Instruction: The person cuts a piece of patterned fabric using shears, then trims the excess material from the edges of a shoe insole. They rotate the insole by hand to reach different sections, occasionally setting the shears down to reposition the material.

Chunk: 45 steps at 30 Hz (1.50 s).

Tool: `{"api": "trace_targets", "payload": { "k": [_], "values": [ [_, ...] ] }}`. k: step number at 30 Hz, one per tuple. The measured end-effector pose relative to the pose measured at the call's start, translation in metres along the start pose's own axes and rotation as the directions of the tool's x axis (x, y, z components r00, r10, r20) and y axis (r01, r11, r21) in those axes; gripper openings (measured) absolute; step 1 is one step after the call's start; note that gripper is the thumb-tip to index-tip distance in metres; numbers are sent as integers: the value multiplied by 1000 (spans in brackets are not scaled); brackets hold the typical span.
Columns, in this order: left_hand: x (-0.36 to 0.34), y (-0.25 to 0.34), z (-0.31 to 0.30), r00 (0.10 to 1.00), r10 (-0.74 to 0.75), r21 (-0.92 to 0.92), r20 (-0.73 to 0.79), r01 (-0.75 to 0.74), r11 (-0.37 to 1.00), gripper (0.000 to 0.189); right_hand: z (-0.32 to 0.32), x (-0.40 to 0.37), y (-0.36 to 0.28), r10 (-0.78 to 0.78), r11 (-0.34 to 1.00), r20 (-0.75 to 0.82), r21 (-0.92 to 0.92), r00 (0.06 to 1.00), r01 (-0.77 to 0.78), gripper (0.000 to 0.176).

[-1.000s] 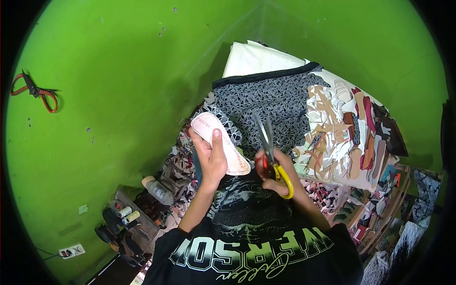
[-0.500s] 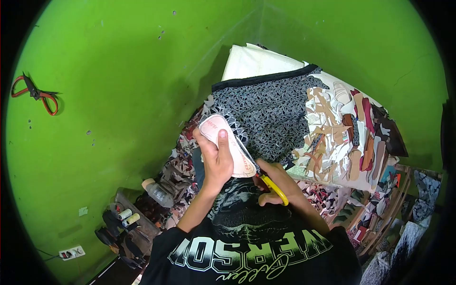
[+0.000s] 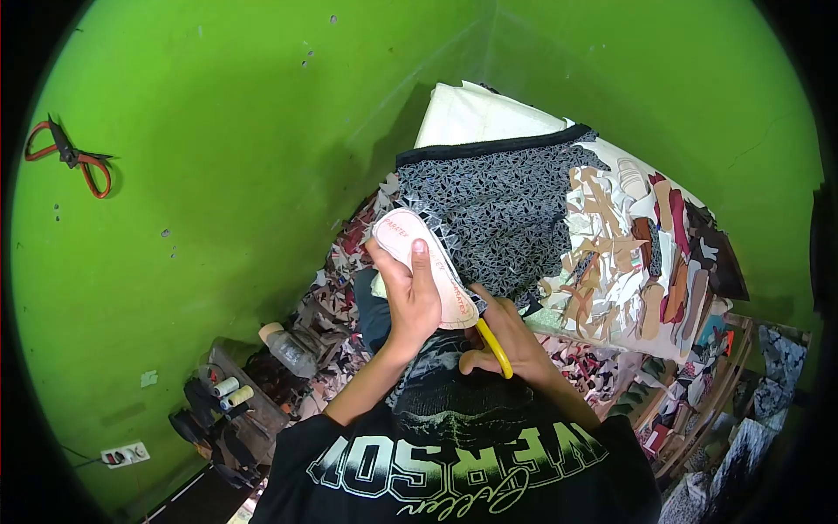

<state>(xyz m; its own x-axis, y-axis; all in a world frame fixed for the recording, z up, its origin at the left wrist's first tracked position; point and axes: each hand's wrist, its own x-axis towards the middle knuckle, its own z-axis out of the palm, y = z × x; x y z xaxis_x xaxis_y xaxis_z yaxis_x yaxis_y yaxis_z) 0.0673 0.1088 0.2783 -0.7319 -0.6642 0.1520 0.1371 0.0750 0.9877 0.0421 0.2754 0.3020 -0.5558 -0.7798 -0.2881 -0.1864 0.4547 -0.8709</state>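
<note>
My left hand is closed round a pale insole with red lettering, its thumb pressed flat on the printed face. Patterned black-and-grey fabric shows along the insole's right edge. Below that edge my right hand grips scissors with a yellow handle. The blades are hidden behind the insole's lower end and my fingers. Just beyond both hands, a sheet of black-and-grey patterned fabric with a black border lies over the work surface.
Cut scraps in white, tan and maroon cover the surface's right part. Red-handled cutters hang on the green wall. At lower left are thread spools and a clear jar. More scraps lie left of the surface.
The insole and my left hand have shifted slightly right. The scissors' yellow handle has moved left and turned, now nearer the insole's lower end. The whole view has shifted a little.
</note>
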Motion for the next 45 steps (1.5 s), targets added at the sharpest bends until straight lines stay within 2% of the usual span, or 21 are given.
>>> {"api": "trace_targets", "payload": {
  "k": [2, 5, 8, 11, 16, 20, 23, 26, 29, 32, 33, 36, 37, 38, 40, 41, 44, 45],
  "values": [
    [-1, 0, 1, 999, -43, -37, 5, 43, 998, 32, -4, 1, -8, 23, 1000, -11, 10, 1000, -23, 113],
    [-1, 3, 6, 990, -141, -152, -4, 139, 979, 34, 3, 2, 5, -71, 997, -108, -49, 992, 66, 100],
    [0, 13, 8, 978, -208, -220, 8, 204, 954, 34, -8, 14, -4, -69, 997, -33, 24, 997, 70, 86],
    [-3, 12, 7, 959, -274, -253, 73, 283, 925, 37, -1, 21, 2, -230, 966, -197, 73, 953, 248, 80],
    [-6, 14, 4, 913, -363, -334, 184, 405, 851, 45, -3, 19, 4, -123, 991, -177, 39, 976, 132, 79],
    [-7, 12, 3, 885, -395, -336, 245, 460, 822, 48, -2, 18, 1, -118, 992, -232, 25, 965, 127, 77],
    [-10, 6, 6, 861, -425, -310, 280, 500, 809, 55, -4, 22, 9, -160, 987, -244, -30, 957, 157, 83],
    [-7, 4, -1, 754, -528, -298, 391, 646, 703, 61, -8, 20, 12, -110, 994, -200, 7, 974, 113, 83],
    [-6, 10, 1, 723, -566, -281, 397, 682, 675, 60, -8, 20, 10, -60, 998, -203, 14, 977, 64, 83],
    [-8, 13, 0, 649, -594, -205, 475, 738, 643, 55, -9, 25, 21, -173, 985, -298, -30, 939, 171, 80],
    [-9, 14, 1, 653, -601, -205, 460, 737, 644, 52, -13, 26, 20, -184, 982, -285, -21, 941, 185, 80],
    [-8, 0, -1, 737, -524, -279, 427, 658, 699, 55, -15, 23, 36, -78, 994, -285, 55, 955, 98, 81],
    [-5, 6, -7, 692, -556, -222, 461, 696, 682, 58, -16, 23, 39, -109, 988, -338, 71, 935, 141, 77],
    [-6, 6, -6, 715, -539, -251, 444, 677, 692, 59, -17, 22, 38, -45, 959, -336, 250, 941, 135, 73],
    [-9, 1, -4, 759, -509, -304, 406, 637, 709, 60, -18, 20, 35, 77, 804, -293, 583, 953, 114, 67],
    [-11, -4, -1, 796, -465, -325, 388, 590, 739, 60, -12, 22, 35, 73, 714, -335, 676, 939, 186, 52],
    [-19, -13, 4, 865, -344, -301, 365, 459, 836, 61, -3, 28, 18, 93, 775, -505, 578, 858, 256, 43],
    [-18, -5, 7, 871, -331, -280, 364, 441, 853, 40, 0, 29, 16, 93, 758, -517, 591, 851, 276, 40]
  ]
}}
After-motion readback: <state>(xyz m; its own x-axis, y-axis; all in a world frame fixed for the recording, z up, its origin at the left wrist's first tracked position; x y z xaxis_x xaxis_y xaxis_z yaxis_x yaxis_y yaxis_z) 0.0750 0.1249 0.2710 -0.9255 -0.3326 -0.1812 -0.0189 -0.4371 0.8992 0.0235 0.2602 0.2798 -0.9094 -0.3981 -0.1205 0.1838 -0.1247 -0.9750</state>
